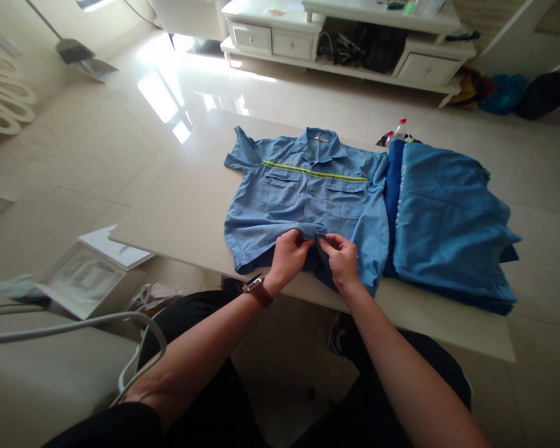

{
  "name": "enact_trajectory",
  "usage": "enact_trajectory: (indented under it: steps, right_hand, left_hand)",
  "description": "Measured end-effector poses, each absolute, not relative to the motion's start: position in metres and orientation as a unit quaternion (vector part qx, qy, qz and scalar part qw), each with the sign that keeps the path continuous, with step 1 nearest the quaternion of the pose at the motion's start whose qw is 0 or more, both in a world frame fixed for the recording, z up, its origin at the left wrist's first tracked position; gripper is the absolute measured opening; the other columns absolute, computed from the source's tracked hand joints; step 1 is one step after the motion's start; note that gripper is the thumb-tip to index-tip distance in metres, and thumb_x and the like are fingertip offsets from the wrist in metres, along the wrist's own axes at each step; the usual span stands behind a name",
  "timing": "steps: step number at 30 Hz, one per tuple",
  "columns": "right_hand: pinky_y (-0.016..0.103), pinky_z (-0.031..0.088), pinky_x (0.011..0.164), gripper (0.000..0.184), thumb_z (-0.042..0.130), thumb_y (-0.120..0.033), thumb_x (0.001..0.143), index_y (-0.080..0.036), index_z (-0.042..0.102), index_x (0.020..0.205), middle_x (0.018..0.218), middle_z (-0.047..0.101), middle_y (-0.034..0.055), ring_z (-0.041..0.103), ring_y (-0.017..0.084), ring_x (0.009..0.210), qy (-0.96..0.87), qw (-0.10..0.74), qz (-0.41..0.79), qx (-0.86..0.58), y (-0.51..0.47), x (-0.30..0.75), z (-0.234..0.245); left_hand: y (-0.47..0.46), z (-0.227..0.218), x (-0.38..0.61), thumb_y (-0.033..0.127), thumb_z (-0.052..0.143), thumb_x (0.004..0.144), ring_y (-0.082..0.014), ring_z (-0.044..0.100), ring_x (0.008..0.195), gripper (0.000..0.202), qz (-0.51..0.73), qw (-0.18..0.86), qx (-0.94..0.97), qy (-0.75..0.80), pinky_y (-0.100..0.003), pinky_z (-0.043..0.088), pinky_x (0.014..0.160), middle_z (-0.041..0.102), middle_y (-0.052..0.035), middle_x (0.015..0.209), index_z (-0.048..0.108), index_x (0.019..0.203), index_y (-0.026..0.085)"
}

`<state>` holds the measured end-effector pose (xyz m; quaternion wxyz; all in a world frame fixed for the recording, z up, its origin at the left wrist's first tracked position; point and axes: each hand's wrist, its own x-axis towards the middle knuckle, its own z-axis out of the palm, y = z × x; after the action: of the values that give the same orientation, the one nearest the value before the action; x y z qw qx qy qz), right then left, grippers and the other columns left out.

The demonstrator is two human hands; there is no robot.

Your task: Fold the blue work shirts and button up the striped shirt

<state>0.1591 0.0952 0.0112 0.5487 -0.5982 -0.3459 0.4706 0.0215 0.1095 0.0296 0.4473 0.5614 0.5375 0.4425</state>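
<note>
A light blue short-sleeved work shirt [284, 190] lies front side up on the table [177, 205], its collar away from me and a yellow stripe across the chest. Near the bottom of the front opening, my left hand [289, 252] pinches the fabric, which is lifted slightly there. Close beside it, my right hand [340, 256] pinches the other side of the opening. Whether a button sits between my fingers is too small to tell. Both hands are at the table's near edge, and the hem hangs around them.
Folded blue garments [448, 218] are stacked right of the shirt. Bottles with red caps [400, 129] stand behind them. An opened white box [86, 277] is at the left, near a grey cable [84, 322]. A white cabinet [270, 40] stands across the floor.
</note>
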Motion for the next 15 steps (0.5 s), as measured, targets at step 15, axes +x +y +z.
enact_trajectory:
  steps: [15]
  right_hand:
    - [0.030, 0.045, 0.082, 0.024, 0.059, -0.045, 0.075, -0.021, 0.056, 0.078, 0.085, 0.064, 0.0014, 0.057, 0.018, 0.084, -0.389, 0.530, 0.367, -0.658, 0.100, 0.169, 0.000]
  left_hand:
    - [0.095, 0.050, 0.019, 0.014, 0.064, 0.074, -0.0095, 0.045, 0.054, 0.025, 0.377, 0.409, 0.662, 0.502, -0.023, 0.032, 0.054, 0.055, 0.0022, 0.056, 0.047, 0.057, 0.019]
